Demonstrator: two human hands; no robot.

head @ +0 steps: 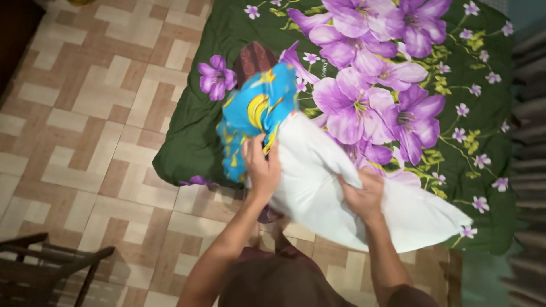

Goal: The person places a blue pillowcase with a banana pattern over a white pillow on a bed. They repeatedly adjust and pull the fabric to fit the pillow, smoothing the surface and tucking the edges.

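White pillow (341, 193) half inside blue pillowcase (259, 116)

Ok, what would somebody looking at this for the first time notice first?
Probably the dark green bedspread with big purple flowers, filling the upper right on the tiled floor. In front of it, the left hand and right hand grip a white pillow with a blue and yellow cover on its far end.

A dark green mattress (187, 142) printed with large purple flowers lies on the floor (85, 113), which is laid with beige and brown tiles in a stepped pattern. A small maroon patterned cloth (254, 58) rests near the mattress's left edge. At the floor's lower left corner stands part of a dark wooden chair (40, 267). Dark slats (529, 113) run along the mattress's right edge.
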